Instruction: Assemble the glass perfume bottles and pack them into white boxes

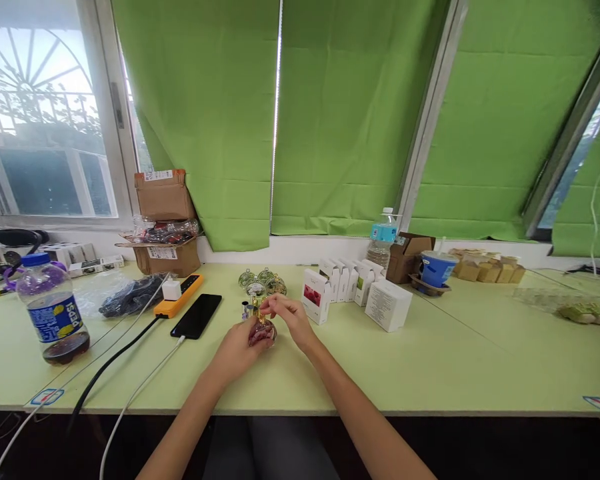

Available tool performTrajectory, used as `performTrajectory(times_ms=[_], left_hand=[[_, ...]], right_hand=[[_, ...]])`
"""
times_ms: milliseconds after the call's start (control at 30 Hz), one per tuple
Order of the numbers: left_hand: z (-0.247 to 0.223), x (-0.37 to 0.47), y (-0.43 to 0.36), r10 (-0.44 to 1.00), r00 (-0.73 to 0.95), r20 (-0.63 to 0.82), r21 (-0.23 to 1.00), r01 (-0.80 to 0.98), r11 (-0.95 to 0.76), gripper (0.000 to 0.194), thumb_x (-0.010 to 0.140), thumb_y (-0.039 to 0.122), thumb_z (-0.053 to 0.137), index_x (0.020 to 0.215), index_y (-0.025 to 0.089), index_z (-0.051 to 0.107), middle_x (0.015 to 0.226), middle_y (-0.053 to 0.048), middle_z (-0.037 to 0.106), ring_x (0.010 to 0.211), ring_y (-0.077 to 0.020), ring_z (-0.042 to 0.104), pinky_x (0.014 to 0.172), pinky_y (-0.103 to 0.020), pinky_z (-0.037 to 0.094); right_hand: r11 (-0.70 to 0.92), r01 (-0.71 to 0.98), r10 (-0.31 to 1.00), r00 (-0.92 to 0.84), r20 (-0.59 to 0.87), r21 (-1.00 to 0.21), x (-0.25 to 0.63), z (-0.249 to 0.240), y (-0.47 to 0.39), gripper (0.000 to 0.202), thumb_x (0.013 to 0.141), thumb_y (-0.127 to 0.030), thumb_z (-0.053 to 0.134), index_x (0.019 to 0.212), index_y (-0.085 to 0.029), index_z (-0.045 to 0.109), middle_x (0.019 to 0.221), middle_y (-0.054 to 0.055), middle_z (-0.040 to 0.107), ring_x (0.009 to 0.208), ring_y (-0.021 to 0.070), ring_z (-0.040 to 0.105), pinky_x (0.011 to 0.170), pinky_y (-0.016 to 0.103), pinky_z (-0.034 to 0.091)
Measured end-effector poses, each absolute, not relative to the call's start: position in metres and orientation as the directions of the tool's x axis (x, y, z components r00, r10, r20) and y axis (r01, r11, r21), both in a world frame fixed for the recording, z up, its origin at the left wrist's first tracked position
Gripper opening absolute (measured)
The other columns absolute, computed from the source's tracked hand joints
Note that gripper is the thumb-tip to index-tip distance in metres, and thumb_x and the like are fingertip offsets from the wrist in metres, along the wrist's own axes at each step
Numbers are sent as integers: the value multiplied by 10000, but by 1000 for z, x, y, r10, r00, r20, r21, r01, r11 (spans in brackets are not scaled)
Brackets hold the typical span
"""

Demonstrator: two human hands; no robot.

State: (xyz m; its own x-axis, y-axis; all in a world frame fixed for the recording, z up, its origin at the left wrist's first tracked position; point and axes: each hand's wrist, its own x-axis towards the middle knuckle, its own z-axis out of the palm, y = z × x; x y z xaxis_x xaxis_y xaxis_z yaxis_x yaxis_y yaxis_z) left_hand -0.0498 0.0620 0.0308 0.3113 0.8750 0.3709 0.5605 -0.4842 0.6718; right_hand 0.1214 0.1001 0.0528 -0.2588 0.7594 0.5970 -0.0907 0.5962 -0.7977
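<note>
Head view is showing one rounded glass bottle (pixel 264 331), clear-walled with reddish contents, in front of you around the middle of the tabletop (pixel 430 367), set back from its front edge. Your left hand (pixel 239 348) is grasping the bottle's side, fingers and thumb curling around it. Your right hand (pixel 291 319) is bringing its fingertips together at the shiny gold-coloured top; you cannot tell from here whether they are gripping it. Just beyond, about four round, greenish glass bottles (pixel 247 281) are clustering toward the back edge. To their right, at least six smooth white cartons (pixel 316 297) are standing in a huddle, one bearing a red picture. One flat black phone (pixel 197 317) is lying left of your hands, beside one orange power strip (pixel 179 297). Near the tabletop's left end, one ribbed plastic Pepsi bottle (pixel 55 320) is standing partly filled. Brown cardboard (pixel 163 193) is rising at the back edge on the left; one clear water bottle (pixel 380 243) and one blue cup (pixel 436 268) are standing toward the back right.
</note>
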Motion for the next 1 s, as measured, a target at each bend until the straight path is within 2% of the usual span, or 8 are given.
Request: performTrajectory(times_ms=[200, 367, 433, 567, 700, 767, 867, 1000], left_hand=[[31, -51, 62, 874, 318, 368, 676, 553, -486, 215, 836, 328, 598, 1016, 213, 621, 955, -38, 704, 841, -205, 625, 741, -290, 444], [30, -51, 62, 870, 328, 369, 676, 547, -493, 210, 845, 344, 594, 1005, 211, 618, 941, -40, 700, 835, -209, 625, 734, -292, 448], [29, -51, 63, 871, 321, 370, 677, 549, -490, 242, 845, 358, 601, 1038, 212, 618, 975, -51, 704, 864, -219, 629, 751, -300, 454], [28, -51, 63, 869, 313, 384, 665, 559, -495, 256, 836, 373, 622, 1036, 213, 617, 1020, -65, 706, 914, -240, 632, 781, -314, 458], [30, -51, 63, 876, 309, 371, 657, 580, -482, 245, 830, 381, 629, 1005, 210, 617, 1016, -72, 708, 913, -248, 638, 764, -314, 460], [31, -51, 62, 877, 304, 373, 654, 584, -481, 244, 829, 386, 629, 999, 211, 619, 1014, -71, 710, 906, -248, 639, 754, -312, 461], [32, -51, 61, 875, 307, 375, 662, 571, -485, 233, 832, 385, 624, 993, 218, 630, 998, -58, 717, 887, -240, 645, 752, -308, 465], [33, -51, 60, 872, 311, 379, 673, 554, -490, 272, 821, 375, 636, 1043, 218, 650, 1024, -64, 725, 914, -242, 653, 793, -312, 472]], right_hand=[[460, -186, 821, -285, 495, -868, 121, 53, 102, 511, 901, -598, 530, 747, -187, 793, 975, 107, 714, 873, 223, 622, 734, 327, 478], [291, -286, 869, -320, 378, -913, 119, 50, 110, 641, 894, -723, 416, 1091, -205, 736, 963, 100, 725, 814, 205, 649, 704, 314, 483], [260, -269, 903, -274, 332, -928, 119, 45, 116, 679, 879, -756, 395, 1144, -207, 695, 932, 94, 719, 768, 199, 647, 659, 301, 478], [389, 49, 918, -103, 383, -920, 122, 25, 131, 504, 858, -669, 539, 980, -205, 694, 847, 64, 684, 688, 191, 607, 600, 297, 452], [596, 411, 796, -188, 575, -690, 126, 7, 142, 302, 907, -478, 561, 933, -210, 699, 925, 66, 662, 835, 216, 593, 754, 341, 473], [600, 474, 786, -199, 585, -645, 128, 3, 144, 270, 908, -398, 570, 1068, -209, 680, 973, 71, 645, 850, 214, 588, 780, 348, 474], [585, 524, 798, -238, 553, -619, 129, 2, 145, 405, 897, -312, 577, 1293, -227, 583, 997, 66, 623, 792, 195, 581, 749, 335, 469], [643, 541, 756, -335, 563, -542, 126, 4, 143, 490, 857, -235, 614, 1342, -295, 576, 1039, 57, 618, 814, 194, 583, 745, 311, 440]])
